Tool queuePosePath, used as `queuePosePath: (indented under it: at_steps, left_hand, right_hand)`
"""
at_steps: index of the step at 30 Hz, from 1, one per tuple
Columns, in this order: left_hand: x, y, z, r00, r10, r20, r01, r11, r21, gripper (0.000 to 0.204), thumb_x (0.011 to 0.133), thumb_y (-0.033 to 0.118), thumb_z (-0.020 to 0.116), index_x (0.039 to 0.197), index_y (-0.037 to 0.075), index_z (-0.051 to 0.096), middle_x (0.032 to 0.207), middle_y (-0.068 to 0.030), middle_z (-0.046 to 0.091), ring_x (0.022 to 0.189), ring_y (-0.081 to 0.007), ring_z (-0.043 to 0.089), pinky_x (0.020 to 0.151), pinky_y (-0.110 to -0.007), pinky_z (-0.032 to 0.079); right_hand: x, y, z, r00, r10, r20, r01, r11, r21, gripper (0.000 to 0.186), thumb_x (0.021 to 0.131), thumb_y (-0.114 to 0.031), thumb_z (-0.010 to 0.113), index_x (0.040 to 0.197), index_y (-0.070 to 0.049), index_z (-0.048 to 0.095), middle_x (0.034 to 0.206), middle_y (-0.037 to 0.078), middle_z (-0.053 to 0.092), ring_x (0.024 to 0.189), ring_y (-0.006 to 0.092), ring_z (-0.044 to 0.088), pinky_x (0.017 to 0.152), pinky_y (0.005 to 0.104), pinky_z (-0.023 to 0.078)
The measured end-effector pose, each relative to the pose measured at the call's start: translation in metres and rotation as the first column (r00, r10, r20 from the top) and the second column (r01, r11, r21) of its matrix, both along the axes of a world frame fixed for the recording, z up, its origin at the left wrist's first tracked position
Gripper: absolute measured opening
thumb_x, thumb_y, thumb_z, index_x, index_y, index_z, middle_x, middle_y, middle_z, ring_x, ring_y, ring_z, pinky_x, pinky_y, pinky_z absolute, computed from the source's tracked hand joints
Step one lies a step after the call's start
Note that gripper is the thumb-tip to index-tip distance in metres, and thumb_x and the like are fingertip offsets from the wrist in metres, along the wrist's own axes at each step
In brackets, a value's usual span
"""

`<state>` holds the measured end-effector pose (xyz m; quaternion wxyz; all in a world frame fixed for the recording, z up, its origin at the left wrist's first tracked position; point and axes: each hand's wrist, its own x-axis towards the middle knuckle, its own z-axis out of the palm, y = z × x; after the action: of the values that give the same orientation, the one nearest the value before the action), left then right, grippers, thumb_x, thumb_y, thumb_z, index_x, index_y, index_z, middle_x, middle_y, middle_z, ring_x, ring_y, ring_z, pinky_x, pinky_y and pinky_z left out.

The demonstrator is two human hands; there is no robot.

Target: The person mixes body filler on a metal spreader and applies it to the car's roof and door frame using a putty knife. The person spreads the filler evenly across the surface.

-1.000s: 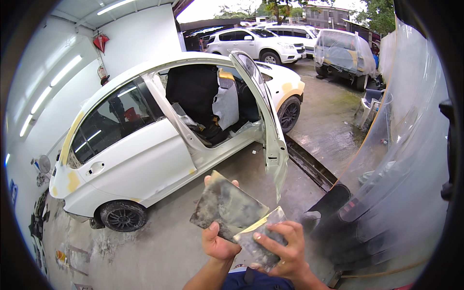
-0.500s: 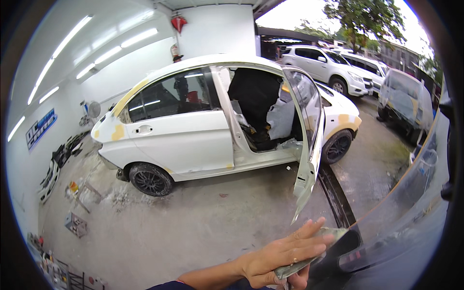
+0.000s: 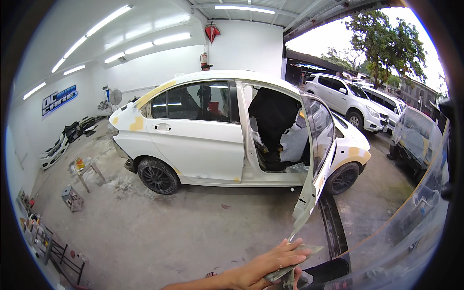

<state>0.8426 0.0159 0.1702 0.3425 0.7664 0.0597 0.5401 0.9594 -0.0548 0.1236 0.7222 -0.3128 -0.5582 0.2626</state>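
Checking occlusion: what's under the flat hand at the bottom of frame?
Under the left hand lies a flat grey sheet, edge showing past the fingertips. The rest is covered; the right hand is barely visible below.

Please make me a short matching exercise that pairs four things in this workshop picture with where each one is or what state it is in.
Things:
1. white car
2. front door
3. left hand
4. fan

Places or states:
A. by the back wall on the left
B. lying flat on a flat grey board
C. swung open
D. patched with yellowish filler

Pairs: 1-D, 2-C, 3-B, 4-A
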Motion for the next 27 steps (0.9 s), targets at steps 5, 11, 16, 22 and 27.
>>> queuePosePath:
  at_steps: [5,11,16,22,27]
  left_hand:
    - [-0.003,-0.016,-0.023,0.997,0.063,-0.045,-0.067,0.995,-0.074,0.05,0.106,0.029,0.05,0.149,0.005,0.048,0.155,-0.0197,0.046,0.152,-0.0428,0.027,0.123,-0.056,0.015]
    - [0.0,-0.029,-0.049,0.945,0.216,-0.245,-0.251,0.96,-0.123,0.046,0.104,0.018,0.051,0.147,0.002,0.045,0.153,-0.0179,0.048,0.148,-0.0408,0.033,0.123,-0.055,0.019]
    - [-0.051,0.031,-0.072,0.659,0.551,0.511,0.09,0.617,-0.781,0.038,0.107,0.02,0.054,0.142,0.006,0.05,0.118,-0.0055,0.065,0.104,-0.0185,0.066,0.092,-0.034,0.057]
    - [-0.082,0.052,-0.133,0.511,-0.012,0.86,0.85,0.157,-0.503,0.041,0.106,0.035,0.054,0.145,0.023,0.049,0.104,-0.0045,0.063,0.086,-0.0186,0.063,0.073,-0.034,0.059]
    - [-0.135,0.04,-0.125,0.549,0.16,0.82,0.834,-0.04,-0.55,0.054,0.099,0.065,0.048,0.142,0.032,0.049,0.085,-0.009,0.058,0.064,-0.0247,0.059,0.052,-0.04,0.054]
  right_hand:
    - [-0.001,-0.001,-0.001,0.987,-0.015,-0.159,-0.001,0.995,-0.099,0.082,0.099,-0.067,0.044,0.137,0.005,0.054,0.133,0.018,0.058,0.124,0.0324,0.052,0.107,0.0461,0.039]
    - [0.072,0.044,0.015,0.896,-0.241,-0.372,0.139,0.95,-0.281,0.06,0.097,-0.051,0.063,0.133,-0.003,0.063,0.118,0.009,0.064,0.099,0.0233,0.059,0.085,0.0388,0.05]
    - [0.079,0.043,0.0,0.978,-0.175,0.111,0.197,0.954,-0.228,0.068,0.102,-0.053,0.053,0.129,0.008,0.061,0.125,0.014,0.059,0.1,0.0211,0.058,0.078,0.0341,0.05]
    - [-0.015,0.04,-0.023,0.687,0.056,0.724,-0.167,0.983,0.081,0.057,0.067,-0.029,0.079,0.123,-0.022,0.075,0.126,0.005,0.064,0.106,0.0282,0.058,0.091,0.0411,0.049]
    - [-0.073,0.046,-0.024,0.593,0.084,0.801,-0.349,0.923,0.162,0.043,0.084,-0.048,0.064,0.116,-0.024,0.078,0.12,0.003,0.067,0.103,0.0253,0.058,0.086,0.0394,0.048]
